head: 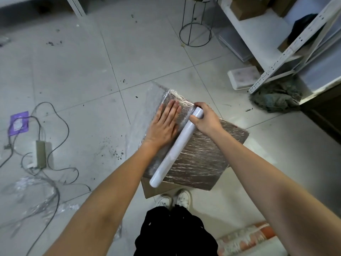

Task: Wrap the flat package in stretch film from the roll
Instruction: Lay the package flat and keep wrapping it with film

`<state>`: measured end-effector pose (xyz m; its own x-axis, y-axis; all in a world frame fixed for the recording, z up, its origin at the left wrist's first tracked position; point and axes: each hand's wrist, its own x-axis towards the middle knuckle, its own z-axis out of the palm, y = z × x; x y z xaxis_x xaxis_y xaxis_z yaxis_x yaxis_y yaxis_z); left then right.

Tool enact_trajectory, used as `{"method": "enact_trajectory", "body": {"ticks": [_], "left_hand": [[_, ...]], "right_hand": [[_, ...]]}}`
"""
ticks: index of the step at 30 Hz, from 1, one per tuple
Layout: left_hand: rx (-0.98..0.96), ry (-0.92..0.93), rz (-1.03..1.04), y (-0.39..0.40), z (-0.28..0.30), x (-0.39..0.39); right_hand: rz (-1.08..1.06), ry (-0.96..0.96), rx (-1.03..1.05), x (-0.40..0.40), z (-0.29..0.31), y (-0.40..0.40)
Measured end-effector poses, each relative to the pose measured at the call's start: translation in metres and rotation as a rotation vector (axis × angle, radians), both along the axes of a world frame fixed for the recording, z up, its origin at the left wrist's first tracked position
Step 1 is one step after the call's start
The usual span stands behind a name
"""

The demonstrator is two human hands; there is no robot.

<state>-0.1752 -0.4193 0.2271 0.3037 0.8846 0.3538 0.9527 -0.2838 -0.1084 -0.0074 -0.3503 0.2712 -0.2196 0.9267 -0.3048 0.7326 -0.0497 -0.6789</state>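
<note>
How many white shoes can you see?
2. The left shoe and the right shoe stand side by side on the floor, just below the wrapped package. Dark clothing covers their heels.

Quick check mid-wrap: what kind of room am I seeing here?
Probably a storeroom or packing area. White metal shelving holds cardboard boxes, the tiled floor is dusty with loose cables, and the flat package is being wrapped on a carton on the floor.
</note>
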Motion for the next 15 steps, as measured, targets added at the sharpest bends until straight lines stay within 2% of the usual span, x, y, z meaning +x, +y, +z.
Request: {"method": "enact_trajectory", "body": {"ticks": [2,6,11,15], "left_hand": [[0.018,-0.007,-0.016,0.0,0.002,-0.007],[-0.001,0.091,-0.194,0.001,0.002,-0.007],[-0.109,0.101,-0.119,0.002,-0.002,-0.012],[-0.045,0.068,-0.123,-0.002,-0.002,-0.023]], "right_hand": [[0.002,-0.01,-0.003,-0.004,0.001,-0.001],[0.008,-0.007,-0.027,-0.012,0.0,-0.003],[0.051,-0.001,-0.023,-0.023,-0.004,-0.003],[0.074,-0.008,-0.001,-0.031,-0.003,-0.006]]}}
